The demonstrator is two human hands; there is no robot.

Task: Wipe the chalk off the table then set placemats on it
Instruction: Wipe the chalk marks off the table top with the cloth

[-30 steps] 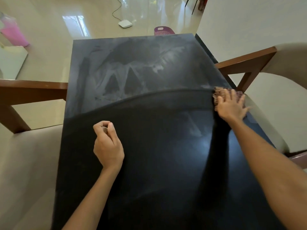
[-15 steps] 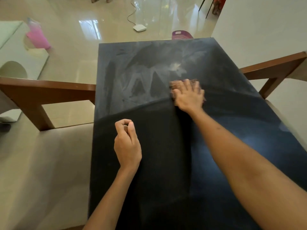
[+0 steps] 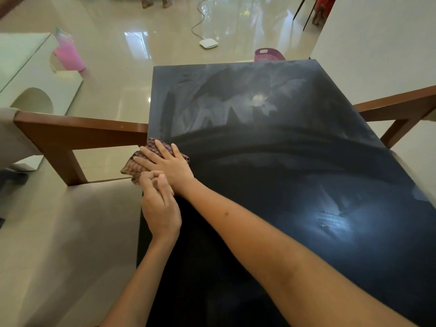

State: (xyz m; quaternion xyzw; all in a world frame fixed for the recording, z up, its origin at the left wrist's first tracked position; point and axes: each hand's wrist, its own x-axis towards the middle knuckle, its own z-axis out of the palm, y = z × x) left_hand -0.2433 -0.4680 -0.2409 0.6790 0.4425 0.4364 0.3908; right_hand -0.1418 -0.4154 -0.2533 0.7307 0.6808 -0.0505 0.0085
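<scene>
The black table (image 3: 283,185) carries pale chalk smears (image 3: 212,114) over its far half; the near half looks dark and wiped. A brown checked cloth (image 3: 132,165) lies at the table's left edge, partly hanging over it. My right hand (image 3: 169,164) presses flat on the cloth with its fingers straight. Just nearer me, my left hand (image 3: 160,208) rests on the table edge with curled fingers, its fingertips against the cloth's near edge. I see nothing held in it. No placemats are in view.
A beige chair with a wooden armrest (image 3: 77,128) stands tight against the table's left side, and another chair's wooden arm (image 3: 396,105) is on the right. On the glossy floor beyond are a pink bucket (image 3: 68,57), a purple basket (image 3: 269,54) and a white device (image 3: 208,43).
My right hand has swept the cloth from the table's right edge across to its left edge, leaving a dark wiped band. My left hand moved left and forward to the cloth.
</scene>
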